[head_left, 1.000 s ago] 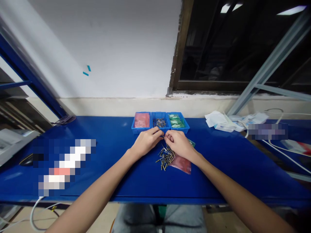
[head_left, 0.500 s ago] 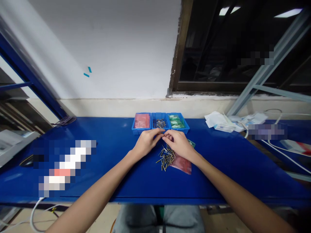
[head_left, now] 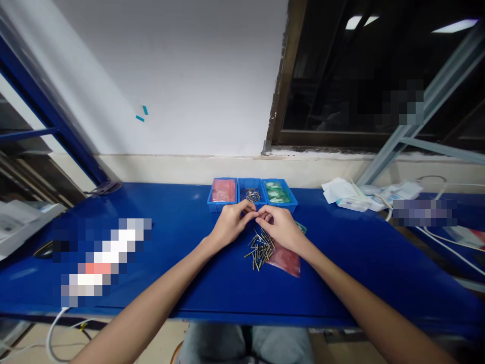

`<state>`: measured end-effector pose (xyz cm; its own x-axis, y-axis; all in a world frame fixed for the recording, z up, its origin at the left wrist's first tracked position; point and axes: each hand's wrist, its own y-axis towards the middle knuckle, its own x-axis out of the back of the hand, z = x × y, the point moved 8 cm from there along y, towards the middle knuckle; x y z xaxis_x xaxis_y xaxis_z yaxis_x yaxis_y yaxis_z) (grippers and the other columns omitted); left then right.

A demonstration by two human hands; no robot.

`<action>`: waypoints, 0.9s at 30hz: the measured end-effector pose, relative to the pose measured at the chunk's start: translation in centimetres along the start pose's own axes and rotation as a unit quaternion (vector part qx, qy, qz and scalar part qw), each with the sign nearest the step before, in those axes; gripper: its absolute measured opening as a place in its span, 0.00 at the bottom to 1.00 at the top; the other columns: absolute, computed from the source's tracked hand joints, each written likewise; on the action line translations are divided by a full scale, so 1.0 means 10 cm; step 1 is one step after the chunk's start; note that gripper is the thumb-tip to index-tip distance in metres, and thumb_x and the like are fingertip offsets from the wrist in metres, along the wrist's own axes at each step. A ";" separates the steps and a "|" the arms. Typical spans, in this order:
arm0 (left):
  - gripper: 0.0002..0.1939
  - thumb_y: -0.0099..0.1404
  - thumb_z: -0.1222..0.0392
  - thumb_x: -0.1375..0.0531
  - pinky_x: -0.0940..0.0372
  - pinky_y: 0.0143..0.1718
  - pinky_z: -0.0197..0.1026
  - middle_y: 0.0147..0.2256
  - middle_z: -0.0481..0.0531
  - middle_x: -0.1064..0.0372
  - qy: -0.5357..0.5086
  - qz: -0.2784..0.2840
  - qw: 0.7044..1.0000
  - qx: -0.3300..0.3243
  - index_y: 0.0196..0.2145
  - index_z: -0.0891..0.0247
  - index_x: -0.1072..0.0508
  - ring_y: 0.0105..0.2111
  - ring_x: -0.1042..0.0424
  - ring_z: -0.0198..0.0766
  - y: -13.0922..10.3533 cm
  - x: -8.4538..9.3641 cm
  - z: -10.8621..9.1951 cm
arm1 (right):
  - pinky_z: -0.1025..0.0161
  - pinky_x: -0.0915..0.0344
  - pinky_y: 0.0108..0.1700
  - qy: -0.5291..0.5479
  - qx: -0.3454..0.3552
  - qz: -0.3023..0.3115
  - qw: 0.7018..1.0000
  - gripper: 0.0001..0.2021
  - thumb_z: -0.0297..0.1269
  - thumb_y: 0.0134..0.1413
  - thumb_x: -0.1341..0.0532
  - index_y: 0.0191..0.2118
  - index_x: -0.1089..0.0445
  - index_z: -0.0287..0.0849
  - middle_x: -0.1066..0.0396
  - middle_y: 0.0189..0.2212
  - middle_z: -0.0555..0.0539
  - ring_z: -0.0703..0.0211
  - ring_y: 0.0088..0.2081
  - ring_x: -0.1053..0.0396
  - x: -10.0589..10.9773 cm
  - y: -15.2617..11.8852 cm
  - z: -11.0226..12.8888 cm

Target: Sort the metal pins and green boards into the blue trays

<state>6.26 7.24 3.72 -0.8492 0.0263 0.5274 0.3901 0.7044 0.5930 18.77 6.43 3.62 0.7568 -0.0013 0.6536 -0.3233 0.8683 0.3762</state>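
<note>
My left hand and my right hand meet fingertip to fingertip, just in front of the blue bins. Both are pinched closed; whatever is between the fingers is too small or hidden to make out. Below them lies a loose pile of thin metal pins, like rivets, on the blue table. A red plastic bag lies partly under my right wrist, and the edge of a green bag shows behind that hand.
Three joined blue bins stand at the back: red bags, metal pins and green bags. White packets and cables lie at the right. A dark mouse-like object and a blurred-out strip are at the left.
The view has shifted slightly. My fingers stay together, a little more curled, and the pile, bags and bins lie as before.
</note>
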 end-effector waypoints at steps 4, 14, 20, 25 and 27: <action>0.08 0.70 0.56 0.40 0.32 0.34 0.35 0.30 0.48 0.26 0.012 -0.004 1.000 -0.002 0.37 0.64 0.28 0.29 0.27 0.33 0.00 0.01 0.00 | 0.64 0.37 0.35 -0.002 0.007 0.001 1.000 0.05 0.30 0.58 0.40 0.33 0.28 0.41 0.26 0.27 0.50 0.61 0.30 0.30 0.00 0.01 -0.01; 0.10 0.74 0.61 0.47 0.31 0.43 0.40 0.39 0.54 0.27 0.104 0.060 0.987 -0.106 0.46 0.63 0.27 0.39 0.27 0.37 -0.03 -0.04 -0.15 | 0.65 0.43 0.30 -0.050 -0.062 0.011 0.997 0.08 0.26 0.52 0.42 0.25 0.31 0.42 0.28 0.24 0.50 0.61 0.27 0.33 0.13 -0.04 0.15; 0.12 0.75 0.59 0.48 0.30 0.41 0.40 0.39 0.55 0.26 0.113 0.057 0.984 -0.123 0.45 0.65 0.27 0.38 0.26 0.38 -0.06 0.01 -0.10 | 0.62 0.42 0.31 -0.031 -0.217 -0.165 0.962 0.10 0.36 0.59 0.43 0.28 0.29 0.44 0.25 0.26 0.47 0.55 0.30 0.29 0.15 -0.29 0.37; 0.12 0.75 0.61 0.49 0.29 0.46 0.42 0.42 0.57 0.28 0.116 0.050 0.987 -0.103 0.48 0.64 0.28 0.42 0.26 0.39 -0.06 0.03 -0.05 | 0.59 0.37 0.35 -0.020 -0.200 -0.263 0.944 0.08 0.36 0.60 0.44 0.33 0.29 0.43 0.23 0.29 0.44 0.51 0.33 0.27 0.04 -0.32 0.44; 0.12 0.74 0.62 0.49 0.29 0.47 0.43 0.44 0.58 0.28 0.100 0.045 0.989 -0.095 0.49 0.64 0.28 0.43 0.26 0.39 -0.06 0.03 -0.06 | 0.58 0.36 0.38 -0.032 -0.188 -0.253 0.949 0.07 0.34 0.60 0.45 0.35 0.29 0.43 0.23 0.31 0.43 0.50 0.35 0.26 -0.02 -0.29 0.39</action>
<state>6.02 6.43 3.87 -0.7280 -0.0708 0.6820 0.5375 0.5585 0.6318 17.33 1.98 5.02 0.7212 -0.4842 0.4954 0.3056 0.8642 0.3998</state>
